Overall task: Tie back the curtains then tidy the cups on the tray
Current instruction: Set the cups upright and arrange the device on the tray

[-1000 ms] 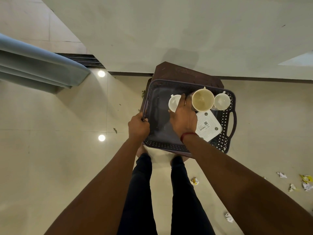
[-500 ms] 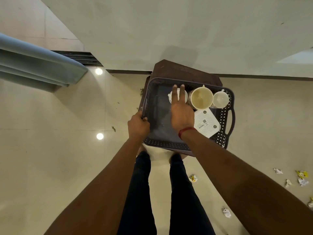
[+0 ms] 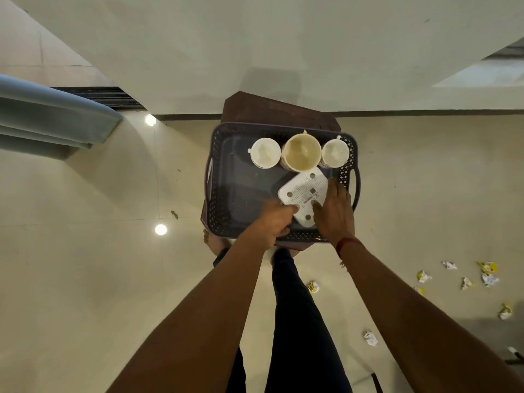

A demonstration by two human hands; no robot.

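Note:
A dark perforated tray rests on a brown stool. Along its far side stand three cups in a row: a small white cup, a larger cream cup and another small white cup. A white square perforated device lies flat in the tray's near right part. My left hand pinches the device's near-left corner. My right hand lies over its right edge with fingers extended, thumb on its top. The grey-blue curtain hangs bunched at the far left.
Crumpled paper scraps litter the tiled floor at the right, one near my legs. My legs stand just in front of the stool. A white wall rises behind it. A dark floor track runs beside the curtain.
My right hand left the small white cup and came back to the white device. My left hand let go of the tray's left rim and moved right to the device's corner.

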